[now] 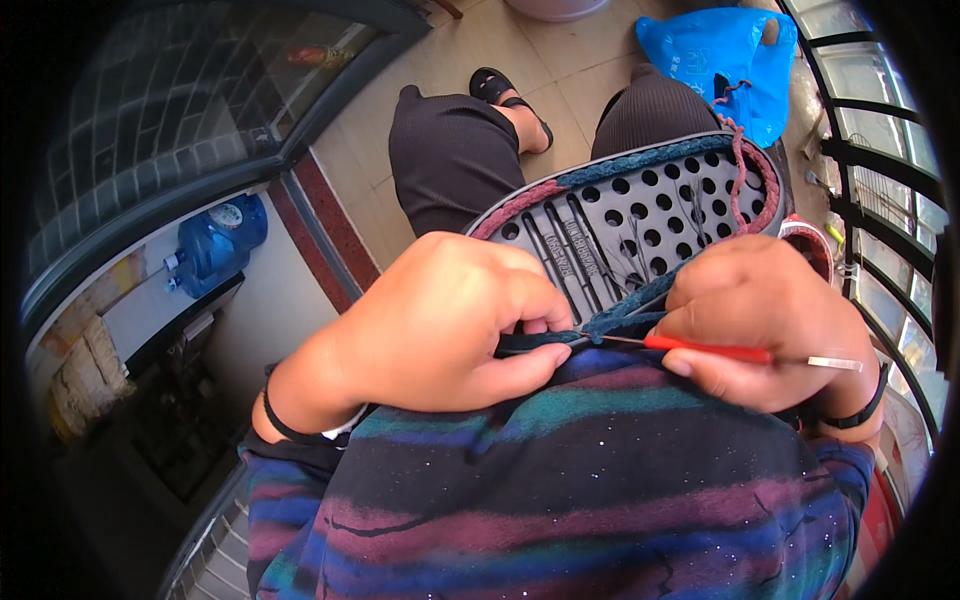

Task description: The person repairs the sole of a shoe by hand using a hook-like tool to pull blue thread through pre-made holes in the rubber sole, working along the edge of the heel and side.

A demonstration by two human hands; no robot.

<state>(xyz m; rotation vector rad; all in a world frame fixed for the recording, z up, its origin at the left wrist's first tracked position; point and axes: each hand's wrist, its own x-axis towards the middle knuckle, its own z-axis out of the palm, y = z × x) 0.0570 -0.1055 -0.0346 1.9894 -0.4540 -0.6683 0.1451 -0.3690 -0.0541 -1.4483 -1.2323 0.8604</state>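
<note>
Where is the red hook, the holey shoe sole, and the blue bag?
Hook (712, 350), head view: on its red handle.
Sole (640, 215), head view: on its grey holed middle.
Bag (700, 45), head view: on its blue plastic front.

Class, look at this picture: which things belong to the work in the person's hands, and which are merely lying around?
In use:
left hand
right hand
red-handled crochet hook
perforated shoe sole
teal and pink yarn edging

Lying about:
blue plastic bag
blue water bottle
black sandal
</note>
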